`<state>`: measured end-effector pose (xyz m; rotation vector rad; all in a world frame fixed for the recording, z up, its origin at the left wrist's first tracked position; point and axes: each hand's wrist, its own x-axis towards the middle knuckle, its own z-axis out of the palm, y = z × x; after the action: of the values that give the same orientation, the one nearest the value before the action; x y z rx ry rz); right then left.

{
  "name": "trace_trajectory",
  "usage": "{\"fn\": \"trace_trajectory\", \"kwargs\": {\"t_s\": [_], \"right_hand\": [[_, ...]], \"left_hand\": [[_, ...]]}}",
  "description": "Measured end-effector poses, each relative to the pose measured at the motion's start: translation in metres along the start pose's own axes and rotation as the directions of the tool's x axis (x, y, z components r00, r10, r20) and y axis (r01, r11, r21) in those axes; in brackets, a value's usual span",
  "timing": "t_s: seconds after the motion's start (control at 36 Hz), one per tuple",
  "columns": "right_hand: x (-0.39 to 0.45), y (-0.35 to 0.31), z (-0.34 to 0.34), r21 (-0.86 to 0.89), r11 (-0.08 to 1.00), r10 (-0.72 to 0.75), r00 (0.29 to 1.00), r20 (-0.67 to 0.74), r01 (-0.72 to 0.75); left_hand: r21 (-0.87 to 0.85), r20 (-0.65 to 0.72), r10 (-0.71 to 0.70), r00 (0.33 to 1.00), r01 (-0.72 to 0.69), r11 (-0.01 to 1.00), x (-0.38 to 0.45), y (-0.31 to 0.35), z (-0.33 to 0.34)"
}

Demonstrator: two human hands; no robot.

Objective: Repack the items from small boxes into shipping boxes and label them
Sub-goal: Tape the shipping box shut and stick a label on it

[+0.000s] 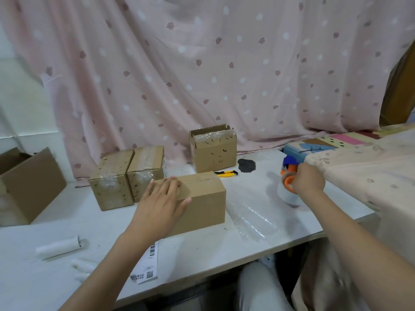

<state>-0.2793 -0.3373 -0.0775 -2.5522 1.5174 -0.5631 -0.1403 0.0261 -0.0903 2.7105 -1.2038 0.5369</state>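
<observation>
Head view shows the left hand (165,196) lying flat, fingers straight, on the top of a closed brown cardboard shipping box (199,200) at the middle of the white table (224,248). The right hand (308,181) is curled round an orange-and-blue tape dispenser (289,176) well off to the box's right. The box's long axis runs left to right, with its top seam along it, so the dispenser would likely have to travel leftward to meet the seam's near end, which the right hand is closer to. A printed barcode label (149,263) lies on the table near the front edge, beside the left forearm.
</observation>
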Motion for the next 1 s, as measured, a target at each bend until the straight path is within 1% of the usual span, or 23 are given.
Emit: {"fn": "trace_trajectory", "kwargs": {"t_s": [0.06, 0.11, 0.17, 0.19, 0.28, 0.33, 0.36, 0.42, 0.47, 0.5, 0.56, 0.61, 0.69, 0.75, 0.81, 0.86, 0.92, 0.97, 1.0], "right_hand": [[-0.001, -0.013, -0.011, 0.058, 0.998, -0.032, 0.996, -0.081, 0.037], [-0.003, -0.029, -0.026, 0.157, 0.984, -0.058, 0.988, -0.146, 0.081], [-0.007, -0.046, -0.042, 0.295, 0.945, -0.094, 0.981, -0.171, 0.141], [-0.01, -0.055, -0.048, 0.381, 0.908, -0.116, 0.979, -0.168, 0.173], [-0.025, -0.079, -0.064, 0.627, 0.75, -0.192, 0.976, -0.1, 0.211], [-0.037, -0.095, -0.074, 0.774, 0.611, -0.262, 0.965, 0.002, 0.165], [-0.044, -0.102, -0.078, 0.82, 0.557, -0.306, 0.951, 0.052, 0.135], [-0.056, -0.115, -0.085, 0.868, 0.489, -0.384, 0.915, 0.124, 0.088], [-0.068, -0.125, -0.091, 0.899, 0.432, -0.458, 0.875, 0.155, 0.067], [-0.074, -0.13, -0.092, 0.923, 0.381, -0.497, 0.852, 0.165, 0.044], [-0.089, -0.139, -0.095, 0.957, 0.29, -0.582, 0.791, 0.191, -0.018], [-0.102, -0.149, -0.097, 0.974, 0.218, -0.654, 0.732, 0.192, -0.06], [-0.116, -0.159, -0.095, 0.974, 0.178, -0.711, 0.666, 0.226, -0.141], [-0.125, -0.165, -0.095, 0.984, 0.139, -0.749, 0.639, 0.176, -0.108], [-0.133, -0.169, -0.095, 0.993, 0.101, -0.778, 0.616, 0.122, -0.069], [-0.137, -0.171, -0.096, 0.995, 0.094, -0.812, 0.576, 0.098, -0.036], [-0.139, -0.175, -0.096, 0.993, 0.116, -0.833, 0.545, 0.096, 0.002], [-0.142, -0.176, -0.095, 0.994, 0.108, -0.837, 0.54, 0.084, 0.012], [-0.143, -0.177, -0.094, 0.994, 0.107, -0.837, 0.541, 0.081, 0.016]], "left_hand": [[0.001, -0.002, -0.004, 1.0, 0.004, 1.0, 0.001, -0.001, -0.005], [0.007, -0.026, -0.007, 1.0, 0.007, 1.0, 0.003, -0.002, -0.012], [0.008, -0.051, 0.001, 0.999, 0.0, 1.0, 0.005, -0.004, -0.018], [0.009, -0.059, 0.008, 0.998, -0.007, 1.0, 0.005, -0.004, -0.02], [0.011, -0.075, 0.014, 0.997, -0.013, 1.0, 0.005, -0.005, -0.027], [0.001, -0.088, 0.01, 0.996, -0.01, 1.0, 0.005, -0.005, -0.031], [-0.007, -0.092, 0.006, 0.996, -0.006, 1.0, 0.005, -0.006, -0.033], [-0.037, -0.081, -0.009, 0.997, 0.006, 0.999, 0.004, -0.006, -0.038], [-0.084, -0.066, -0.022, 0.998, 0.016, 0.996, 0.004, -0.007, -0.043], [-0.125, -0.065, -0.038, 0.997, 0.029, 0.992, 0.003, -0.008, -0.047], [-0.269, -0.082, -0.074, 0.994, 0.049, 0.962, 0.003, -0.008, -0.056], [-0.436, -0.142, -0.102, 0.985, 0.03, 0.899, 0.004, -0.008, -0.068], [-0.615, -0.202, -0.111, 0.973, -0.038, 0.787, 0.006, -0.005, -0.088], [-0.72, -0.133, -0.097, 0.986, -0.029, 0.693, 0.005, -0.004, -0.1], [-0.825, -0.009, -0.072, 0.997, 0.033, 0.564, 0.005, -0.005, -0.109], [-0.893, 0.08, -0.053, 0.995, 0.096, 0.44, 0.004, -0.005, -0.116], [-0.929, 0.123, -0.053, 0.991, 0.133, 0.345, 0.002, -0.005, -0.12], [-0.953, 0.156, -0.046, 0.987, 0.163, 0.256, 0.001, -0.006, -0.124], [-0.957, 0.174, -0.039, 0.984, 0.179, 0.229, 0.0, -0.008, -0.124]]}}
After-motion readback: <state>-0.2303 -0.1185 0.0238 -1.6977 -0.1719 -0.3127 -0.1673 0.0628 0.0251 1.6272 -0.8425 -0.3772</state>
